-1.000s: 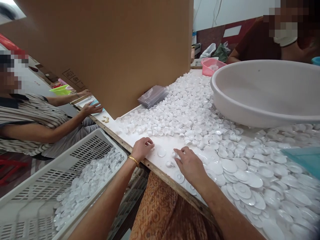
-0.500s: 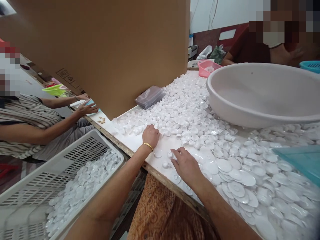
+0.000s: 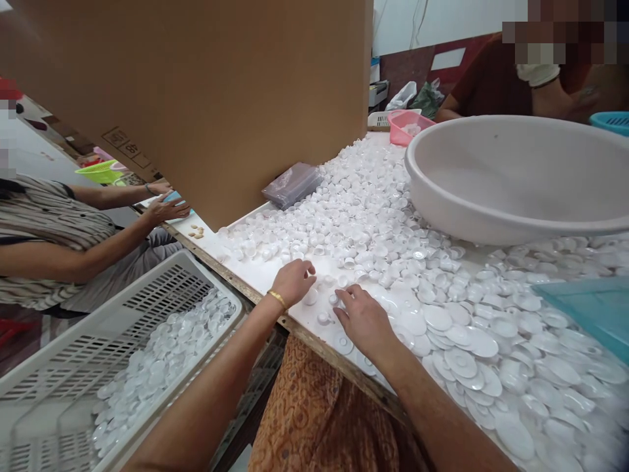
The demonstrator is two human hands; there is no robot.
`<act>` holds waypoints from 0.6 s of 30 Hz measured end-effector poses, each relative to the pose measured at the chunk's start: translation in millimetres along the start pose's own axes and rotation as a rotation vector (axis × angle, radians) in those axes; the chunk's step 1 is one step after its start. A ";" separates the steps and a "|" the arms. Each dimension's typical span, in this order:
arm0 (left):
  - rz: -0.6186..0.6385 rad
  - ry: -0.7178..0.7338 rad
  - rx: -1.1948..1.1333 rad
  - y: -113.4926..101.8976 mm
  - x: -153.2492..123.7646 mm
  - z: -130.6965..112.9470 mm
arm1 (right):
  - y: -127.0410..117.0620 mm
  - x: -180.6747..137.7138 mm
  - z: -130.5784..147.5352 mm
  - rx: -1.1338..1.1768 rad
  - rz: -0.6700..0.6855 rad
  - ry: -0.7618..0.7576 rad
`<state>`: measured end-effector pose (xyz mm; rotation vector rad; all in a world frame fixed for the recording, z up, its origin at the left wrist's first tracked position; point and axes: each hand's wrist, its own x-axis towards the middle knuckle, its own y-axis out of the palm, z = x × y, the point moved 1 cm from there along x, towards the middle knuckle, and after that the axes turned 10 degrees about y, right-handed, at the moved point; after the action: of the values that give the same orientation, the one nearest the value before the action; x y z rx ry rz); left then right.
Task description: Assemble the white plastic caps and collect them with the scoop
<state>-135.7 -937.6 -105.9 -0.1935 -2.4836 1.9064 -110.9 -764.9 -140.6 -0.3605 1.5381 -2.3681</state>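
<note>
White plastic-looking cups (image 3: 354, 196) spread in a thick heap over the table (image 3: 260, 272), thinning out to a bare strip along its near edge. Over that strip, the left hand (image 3: 293, 283) hovers with fingers curled, thumb and forefinger close together; whether they pinch anything, I cannot tell. Just beside it lies a saucer (image 3: 310, 299). The right hand (image 3: 364, 322) rests palm down, its thumb and forefinger parted, with one cup at their tips; whether they grip it, I cannot tell. Another cup (image 3: 323, 317) sits near the thumb, and more saucers lie between this hand and the near edge.

Right of the right hand, flat white discs (image 3: 462, 362) overlap in a loose pile. Behind them a large pale basin (image 3: 496, 226) stands on the table, with a teal lid-like piece (image 3: 584, 311) in front of it. Toward the far edge are a pink basket (image 3: 405, 131) and a tall cardboard sheet (image 3: 246, 98), with a plastic packet (image 3: 293, 185) against its foot. A white crate (image 3: 181, 262), partly filled with small white pieces, stands beside the near edge. A co-worker in a striped top (image 3: 44, 229) sits beyond it.
</note>
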 end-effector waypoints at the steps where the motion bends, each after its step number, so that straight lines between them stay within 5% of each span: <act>1: 0.017 0.043 0.040 -0.9 -8.4 0.7 | -0.7 0.1 0.3 -0.008 -0.001 0.001; 5: 0.040 0.194 0.199 7.5 -33.2 -0.8 | -6.1 1.3 -1.3 -0.005 -0.060 0.038; 18: 0.010 0.159 0.144 16.3 -41.0 -3.1 | -2.9 12.7 -14.5 -0.055 -0.222 0.024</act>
<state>-93.2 -934.6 -117.9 -0.3416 -2.2398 1.9782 -128.2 -756.3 -143.1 -0.5433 1.6539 -2.5057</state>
